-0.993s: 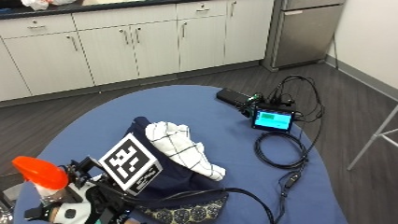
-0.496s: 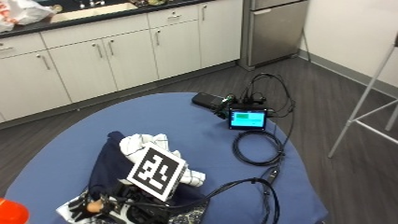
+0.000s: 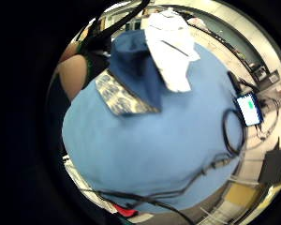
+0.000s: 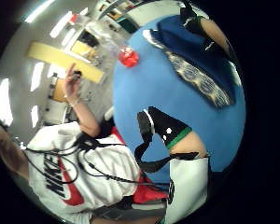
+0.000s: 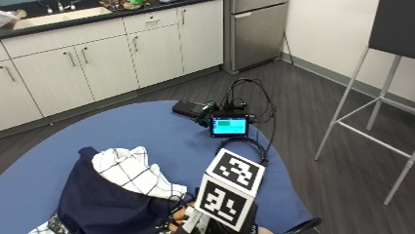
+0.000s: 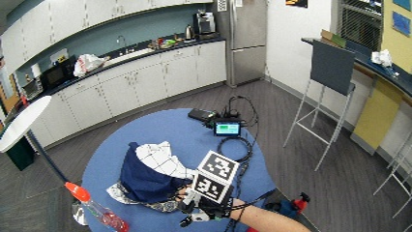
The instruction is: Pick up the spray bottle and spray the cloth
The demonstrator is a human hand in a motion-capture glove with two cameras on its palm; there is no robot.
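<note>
Remote desk, spray task at its opening: I watch the gloved right hand [image 6: 196, 212] hang over the near edge of the round blue desk [image 6: 186, 140], just beside the cloth pile [image 6: 145, 176], a navy cloth with a white checked cloth [image 6: 161, 162] lying on top of it. The spray bottle [image 6: 96, 209], orange-capped, sits at the desk's left near edge, with the pile between it and the hand and well apart from the glove. Over the last second the outside view has swung away. The orange cap that filled its lower corner has slid out of frame, and the small screen [image 5: 228, 126] and its cables at the desk's far edge have come to the middle. The whole picture shifted, so I read that as the camera turning, not the bottle moving. Both palm views look down on bare blue desk and cloth with nothing against the palm. Whether the hands are spread or curled I cannot tell. My judgement: the bottle is not yet picked up, and the reach across to it comes first.
</note>
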